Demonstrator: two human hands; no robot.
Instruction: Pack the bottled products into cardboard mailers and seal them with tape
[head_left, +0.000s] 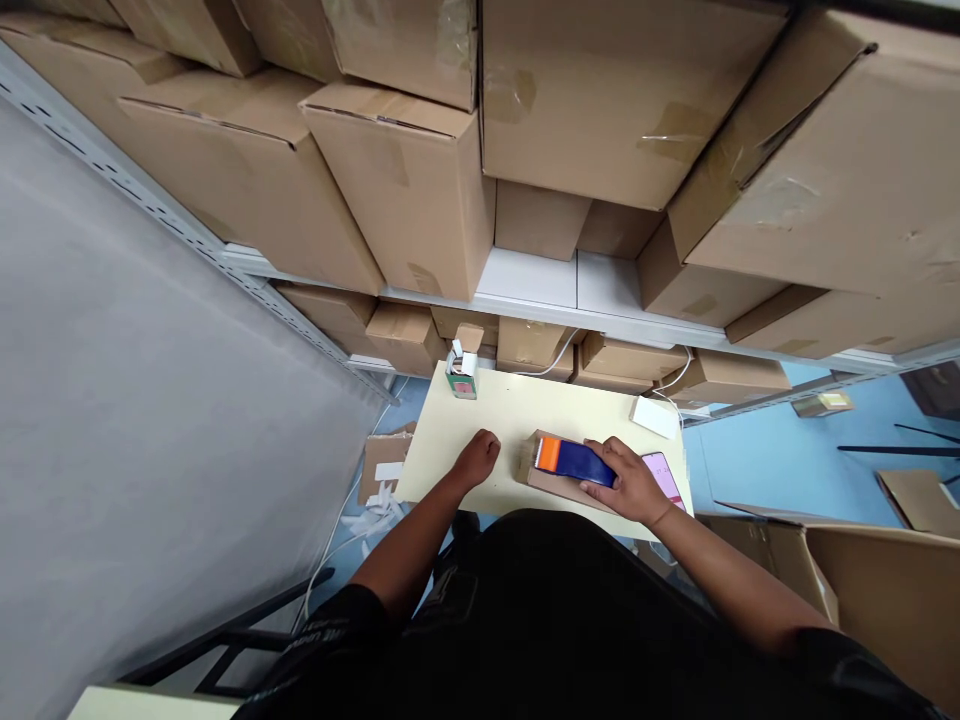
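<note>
My right hand grips a blue and orange tape dispenser with a serrated front edge. The dispenser lies along the top of a small cardboard box on the pale yellow table. To the left of that box, my left hand is closed in a fist above the table, apart from the box, and nothing shows in it. A phone with a lit screen lies just beyond my right hand, partly covered by the wrist.
At the table's back left stands an opened green and white box; a white box lies at the back right. Shelves stacked with cartons rise behind. An open carton stands to the right, and paper scraps litter the floor at left.
</note>
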